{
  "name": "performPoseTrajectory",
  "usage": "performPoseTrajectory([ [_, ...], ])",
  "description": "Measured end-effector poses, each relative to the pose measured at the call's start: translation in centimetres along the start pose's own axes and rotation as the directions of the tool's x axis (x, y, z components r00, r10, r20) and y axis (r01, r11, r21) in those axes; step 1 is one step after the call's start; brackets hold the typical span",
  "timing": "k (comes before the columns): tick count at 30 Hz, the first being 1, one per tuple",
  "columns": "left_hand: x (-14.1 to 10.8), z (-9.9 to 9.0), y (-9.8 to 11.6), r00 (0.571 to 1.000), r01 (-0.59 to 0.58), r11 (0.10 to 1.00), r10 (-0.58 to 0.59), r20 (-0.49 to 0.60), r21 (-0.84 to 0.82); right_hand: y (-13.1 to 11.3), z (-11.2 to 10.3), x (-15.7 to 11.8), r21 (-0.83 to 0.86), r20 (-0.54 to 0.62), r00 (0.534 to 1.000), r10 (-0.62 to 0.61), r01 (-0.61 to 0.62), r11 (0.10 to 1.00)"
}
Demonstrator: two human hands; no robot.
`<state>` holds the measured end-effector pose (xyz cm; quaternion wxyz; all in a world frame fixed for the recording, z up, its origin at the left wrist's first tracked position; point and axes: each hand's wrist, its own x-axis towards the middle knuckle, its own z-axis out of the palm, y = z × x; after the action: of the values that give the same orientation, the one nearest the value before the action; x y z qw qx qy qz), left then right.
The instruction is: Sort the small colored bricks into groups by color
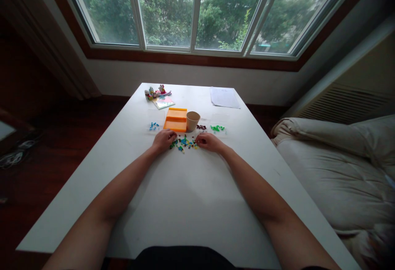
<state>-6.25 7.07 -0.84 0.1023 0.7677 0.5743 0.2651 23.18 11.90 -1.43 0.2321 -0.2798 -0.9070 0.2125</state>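
A loose pile of small toy building bricks [184, 142] in blue, green, yellow and dark colours lies on the white table between my hands. My left hand [164, 140] rests at the pile's left edge, fingers curled inward and pressed together. At the right edge, my right hand [210, 142] has thumb and fingertips brought together in a pinch. Whatever either hand holds is too small to make out. Just beyond the pile are an orange tray [175, 118] and a beige cup [193, 120]. Blue bricks [154, 126], dark brown bricks [201, 127] and green bricks [217, 128] lie in separate groups.
Small figurines [157, 92] and a flat pastel booklet [164, 102] sit at the far left of the table [185, 204]. Papers [224, 97] lie at the far right. A window is ahead, and a pale sofa [333, 171] stands to the right.
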Motion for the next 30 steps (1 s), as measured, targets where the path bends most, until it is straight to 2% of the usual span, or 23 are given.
performPoseTrajectory([
  [11,0.1,-0.1,0.2,1.0,-0.019,1.0,0.019,0.011,0.001,0.4,-0.1,0.1,0.034,0.016,0.998,0.066,-0.066,0.997],
  [19,0.0,0.0,0.0,1.0,-0.031,0.999,0.031,-0.002,-0.007,1.1,-0.2,-0.1,0.088,-0.053,0.99,0.132,-0.127,0.988],
  [25,0.0,-0.1,0.1,0.999,-0.031,0.999,0.031,0.008,-0.008,1.2,-1.0,-0.3,0.116,0.03,0.993,0.113,-0.116,0.987],
  [30,0.0,-0.1,0.0,1.0,-0.027,1.0,0.027,0.001,-0.016,0.8,-0.9,-0.2,0.086,0.053,0.993,0.102,-0.107,0.991],
])
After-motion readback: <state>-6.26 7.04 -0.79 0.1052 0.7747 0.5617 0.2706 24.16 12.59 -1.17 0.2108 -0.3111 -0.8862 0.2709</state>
